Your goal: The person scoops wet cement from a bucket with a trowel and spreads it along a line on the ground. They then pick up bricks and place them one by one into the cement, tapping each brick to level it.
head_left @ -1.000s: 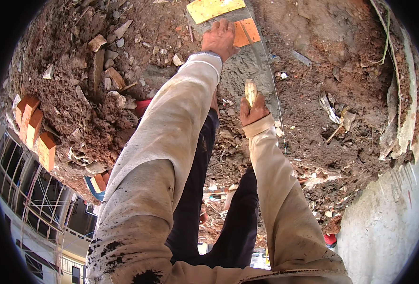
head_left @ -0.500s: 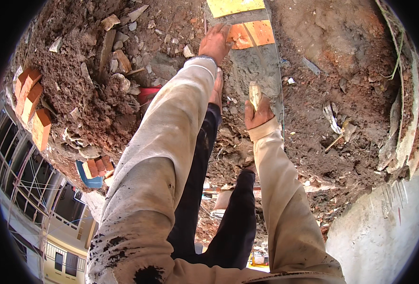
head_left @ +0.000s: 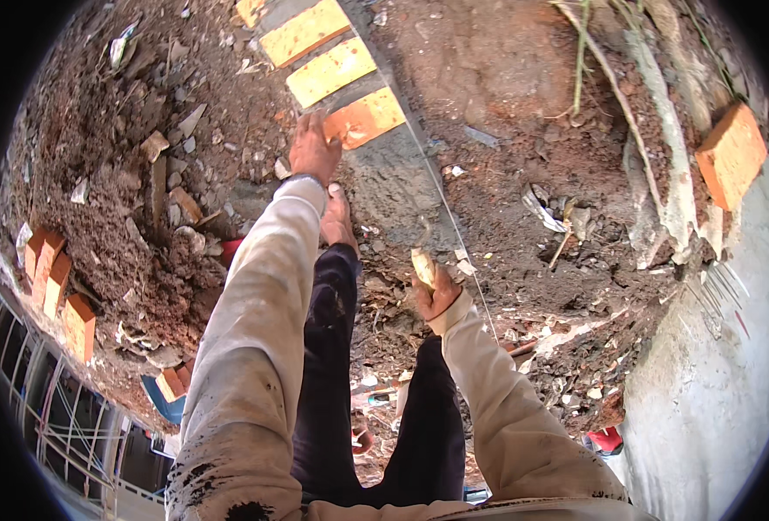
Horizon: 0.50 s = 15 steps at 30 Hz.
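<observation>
My left hand (head_left: pixel 315 152) rests at the near left end of an orange brick (head_left: pixel 369 119), its bent fingers on the brick's end. This brick lies flat across a grey mortar bed (head_left: pixel 395 187), nearest in a row with other bricks (head_left: pixel 332 72) spaced apart beyond it. Lower and to the right, my right hand (head_left: pixel 437 293) is closed round the pale wooden handle of a trowel (head_left: pixel 422 266). The trowel's blade is hard to make out against the grey mortar. A taut string (head_left: pixel 455 227) runs along the bed's right edge, just past my right hand.
My bare foot (head_left: pixel 337 217) stands left of the mortar bed. Loose bricks (head_left: pixel 54 273) lie at the far left, near a blue pan (head_left: pixel 164 401) holding bricks. Another brick (head_left: pixel 732 158) is by the right wall (head_left: pixel 714 391). Stones and rubble cover the soil.
The view has swung, bringing more of the brick row into sight. My right hand has drawn back from the mortar toward me, keeping the trowel. My left hand stays at the brick's end.
</observation>
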Tool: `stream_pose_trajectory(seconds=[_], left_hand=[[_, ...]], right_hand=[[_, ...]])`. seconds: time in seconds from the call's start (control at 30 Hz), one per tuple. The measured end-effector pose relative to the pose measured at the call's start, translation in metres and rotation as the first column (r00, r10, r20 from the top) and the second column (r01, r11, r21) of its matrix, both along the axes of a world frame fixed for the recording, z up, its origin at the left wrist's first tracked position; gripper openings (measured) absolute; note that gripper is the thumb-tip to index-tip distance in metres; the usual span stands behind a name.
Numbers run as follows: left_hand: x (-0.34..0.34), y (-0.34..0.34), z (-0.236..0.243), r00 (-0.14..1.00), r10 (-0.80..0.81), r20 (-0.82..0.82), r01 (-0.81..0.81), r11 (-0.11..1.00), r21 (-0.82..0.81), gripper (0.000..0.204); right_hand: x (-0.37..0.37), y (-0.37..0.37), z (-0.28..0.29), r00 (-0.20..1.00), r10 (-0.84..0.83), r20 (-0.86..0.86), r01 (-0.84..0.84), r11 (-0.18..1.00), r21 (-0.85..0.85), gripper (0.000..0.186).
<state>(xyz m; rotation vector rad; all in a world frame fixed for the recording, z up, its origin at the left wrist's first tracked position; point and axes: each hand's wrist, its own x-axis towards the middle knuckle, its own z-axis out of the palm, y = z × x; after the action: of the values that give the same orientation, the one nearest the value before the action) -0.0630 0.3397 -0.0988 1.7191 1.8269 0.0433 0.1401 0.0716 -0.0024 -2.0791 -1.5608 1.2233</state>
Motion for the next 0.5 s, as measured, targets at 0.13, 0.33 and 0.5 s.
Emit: stream_pose_trajectory(seconds=[0.13,0.33,0.5], left_hand=[[0.045,0.01,0.084,0.955,0.089,0.282,-0.163,0.954,0.251,0.046],[0.269,0.038,0.27,0.697,-0.491,0.522,-0.017,0.717,0.697,0.033],[0.431,0.065,0.297,0.846,-0.38,0.375,0.258,0.906,0.336,0.106]], right_hand=[[0.033,-0.084,0.068,0.993,-0.091,0.07,0.103,0.978,-0.182,0.034],[0.08,-0.209,0.154,0.876,-0.354,0.326,0.459,0.819,-0.344,0.038],[0.077,-0.275,0.17,0.784,-0.507,0.359,0.613,0.726,-0.313,0.041]])
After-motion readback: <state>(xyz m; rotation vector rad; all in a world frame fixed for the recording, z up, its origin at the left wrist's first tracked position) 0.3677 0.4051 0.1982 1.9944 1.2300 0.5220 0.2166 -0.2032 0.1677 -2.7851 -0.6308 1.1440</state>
